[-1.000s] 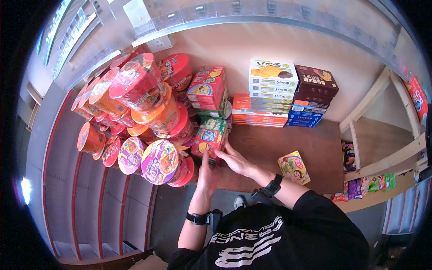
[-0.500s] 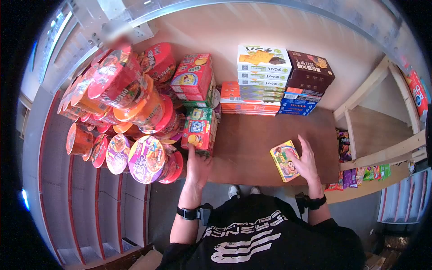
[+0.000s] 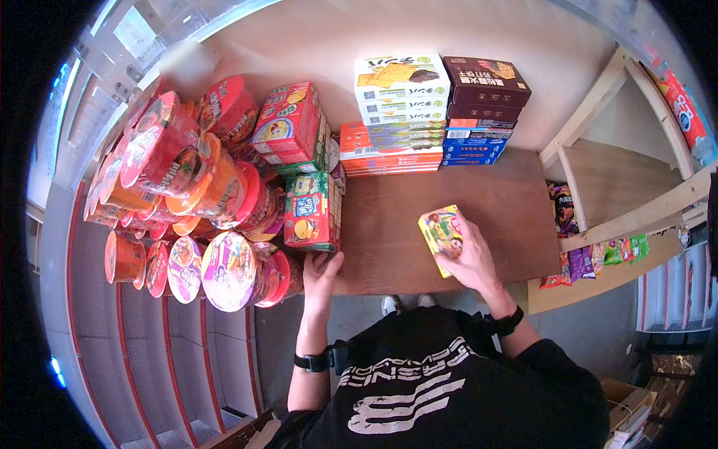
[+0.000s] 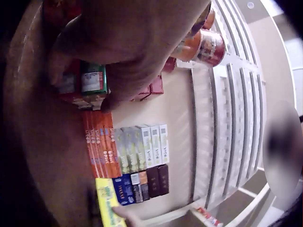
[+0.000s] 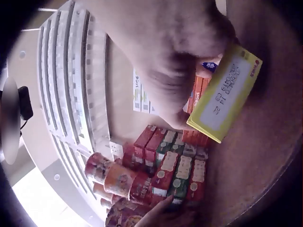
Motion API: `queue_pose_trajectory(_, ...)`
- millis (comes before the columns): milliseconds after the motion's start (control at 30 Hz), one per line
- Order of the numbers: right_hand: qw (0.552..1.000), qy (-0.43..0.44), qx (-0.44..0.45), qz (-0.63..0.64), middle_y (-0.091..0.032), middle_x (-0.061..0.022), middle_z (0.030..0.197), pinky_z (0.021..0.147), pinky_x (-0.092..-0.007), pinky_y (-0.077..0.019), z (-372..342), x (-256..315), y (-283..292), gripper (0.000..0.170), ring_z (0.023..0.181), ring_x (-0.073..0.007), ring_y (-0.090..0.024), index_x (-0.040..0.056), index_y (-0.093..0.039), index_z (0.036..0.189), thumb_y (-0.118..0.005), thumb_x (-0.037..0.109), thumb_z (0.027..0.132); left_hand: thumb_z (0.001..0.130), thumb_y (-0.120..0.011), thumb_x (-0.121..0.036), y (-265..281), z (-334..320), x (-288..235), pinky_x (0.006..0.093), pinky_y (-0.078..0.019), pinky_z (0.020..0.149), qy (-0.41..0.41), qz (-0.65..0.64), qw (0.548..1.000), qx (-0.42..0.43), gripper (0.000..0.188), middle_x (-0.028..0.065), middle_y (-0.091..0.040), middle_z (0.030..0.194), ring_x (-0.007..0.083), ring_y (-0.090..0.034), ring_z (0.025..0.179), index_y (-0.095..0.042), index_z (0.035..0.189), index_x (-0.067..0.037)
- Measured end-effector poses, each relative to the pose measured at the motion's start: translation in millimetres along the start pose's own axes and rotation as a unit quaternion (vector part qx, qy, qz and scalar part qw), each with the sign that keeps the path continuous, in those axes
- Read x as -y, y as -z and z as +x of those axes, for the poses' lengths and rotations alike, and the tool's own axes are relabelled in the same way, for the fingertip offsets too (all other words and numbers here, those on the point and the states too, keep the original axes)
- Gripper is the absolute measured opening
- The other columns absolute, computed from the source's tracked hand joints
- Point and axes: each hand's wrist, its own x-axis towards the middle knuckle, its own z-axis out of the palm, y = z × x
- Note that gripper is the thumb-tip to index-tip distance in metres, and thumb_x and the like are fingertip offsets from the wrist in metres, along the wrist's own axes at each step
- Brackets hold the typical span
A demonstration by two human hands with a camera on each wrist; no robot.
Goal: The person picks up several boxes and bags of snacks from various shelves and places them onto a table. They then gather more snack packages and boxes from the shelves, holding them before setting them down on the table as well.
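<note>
My right hand (image 3: pixel 473 258) grips a small yellow box (image 3: pixel 441 238) by its sides, held tilted over the brown tabletop (image 3: pixel 374 232). In the right wrist view the yellow box (image 5: pixel 225 94) shows a printed side panel between thumb and fingers. At the near end of a stack of red and green boxes (image 3: pixel 307 213), my left hand (image 3: pixel 321 280) rests with its fingers against the lower front. The right wrist view shows that hand (image 5: pixel 165 215) touching the row of boxes (image 5: pixel 182 177); the fingertips are partly hidden in the left wrist view.
Cup noodles (image 3: pixel 232 269) are piled on the left. White cracker boxes (image 3: pixel 400 78) on orange ones, and dark brown boxes (image 3: pixel 486 82) on blue ones, stand by the wall. A wooden frame (image 3: pixel 639 209) and snack packets (image 3: pixel 591 262) are on the right.
My right hand has left the red and green stack, moved right and taken hold of the yellow box, which has shifted left. My left hand has stayed by the stack's near end, now lower on it.
</note>
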Motion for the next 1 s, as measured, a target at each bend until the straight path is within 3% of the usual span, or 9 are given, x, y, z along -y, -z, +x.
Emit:
queue_pose_trajectory(33,0.999,-0.015,-0.007,0.028,-0.047,-0.0216,0.126,0.098,-0.0447,-0.0417,4,3,-6,0.098,0.115,-0.0378,-0.05,0.0008,-0.023,0.144,-0.077,0.032,0.068,0.077,-0.079,-0.02,1,6,12,0.033,-0.0494,0.087,-0.032,0.015,0.999,-0.041,0.094,0.0219,-0.042,0.13,0.0248,-0.053,0.112,-0.017,0.142,0.007)
queue_pose_trajectory(167,0.998,-0.002,-0.018,0.056,-0.048,-0.0212,0.125,0.098,-0.0434,-0.0423,22,22,-21,0.097,0.115,-0.0359,-0.051,0.0,-0.024,0.144,-0.077,0.033,0.07,0.073,-0.083,-0.029,2,21,40,0.0325,-0.0525,0.08,-0.17,0.175,0.963,-0.114,0.111,0.0258,-0.038,0.13,0.0262,-0.059,0.102,-0.006,0.143,0.01)
queue_pose_trajectory(300,0.997,0.049,-0.027,0.047,-0.049,-0.0207,0.125,0.098,-0.0437,-0.0423,36,26,-35,0.094,0.114,-0.036,-0.051,-0.0004,-0.028,0.141,-0.078,0.032,0.068,0.074,-0.082,-0.03,-12,26,32,0.033,-0.0542,0.075,-0.187,0.15,0.957,-0.166,0.112,0.0298,-0.037,0.129,0.0253,-0.063,0.092,-0.004,0.142,0.013)
queue_pose_trajectory(433,0.995,0.087,-0.038,0.044,-0.049,-0.0217,0.126,0.099,-0.0436,-0.0416,39,24,-41,0.091,0.116,-0.0361,-0.05,-0.0019,-0.031,0.14,-0.078,0.035,0.071,0.075,-0.081,-0.029,-14,30,35,0.0317,-0.054,0.075,-0.196,0.066,0.965,-0.164,0.112,0.0322,-0.036,0.129,0.0242,-0.064,0.09,-0.001,0.141,0.014)
queue_pose_trajectory(533,0.996,0.061,-0.017,0.07,-0.048,-0.0237,0.127,0.1,-0.0428,-0.0411,39,27,-32,0.09,0.118,-0.0373,-0.049,-0.005,-0.03,0.139,-0.077,0.037,0.074,0.076,-0.08,-0.026,-17,29,44,0.0324,-0.0531,0.078,-0.17,0.18,0.948,-0.198,0.111,0.0355,-0.035,0.129,0.0271,-0.064,0.092,0.001,0.141,0.014)
queue_pose_trajectory(600,0.996,0.028,0.004,0.082,-0.048,-0.0248,0.128,0.101,-0.0424,-0.0408,35,25,-29,0.09,0.118,-0.0381,-0.049,-0.0066,-0.03,0.139,-0.076,0.038,0.076,0.077,-0.078,-0.025,-16,32,48,0.0391,-0.0462,0.092,-0.219,0.381,0.862,-0.253,0.109,0.0394,-0.033,0.13,0.0363,-0.055,0.11,0.001,0.142,0.014)
queue_pose_trajectory(733,0.996,0.034,0.028,0.081,-0.044,-0.0266,0.132,0.103,-0.0427,-0.0393,26,18,-27,0.091,0.12,-0.0387,-0.048,-0.006,-0.027,0.142,-0.075,0.036,0.077,0.076,-0.078,-0.029,-26,22,28,0.0454,-0.0322,0.104,-0.159,0.258,0.92,-0.248,0.108,0.0425,-0.028,0.133,0.0441,-0.039,0.123,-0.003,0.142,0.015)
queue_pose_trajectory(800,0.983,0.138,0.06,0.107,-0.038,-0.0264,0.138,0.106,-0.0449,-0.037,23,19,-25,0.091,0.125,-0.0406,-0.044,0.0011,-0.026,0.145,-0.077,0.031,0.075,0.076,-0.078,-0.034,-24,25,37,0.0478,-0.0274,0.107,-0.193,0.262,0.911,-0.252,0.109,0.0415,-0.028,0.133,0.0458,-0.031,0.127,-0.006,0.142,0.014)
queue_pose_trajectory(1000,0.977,0.183,0.082,0.068,-0.021,-0.0296,0.149,0.109,-0.0449,-0.0344,41,26,-60,0.091,0.134,-0.0439,-0.033,0.0064,-0.026,0.147,-0.078,0.025,0.075,0.077,-0.077,-0.039,-30,18,21,0.0464,-0.033,0.106,-0.138,0.113,0.96,-0.217,0.111,0.0384,-0.023,0.139,0.0429,-0.032,0.13,-0.004,0.144,0.012)
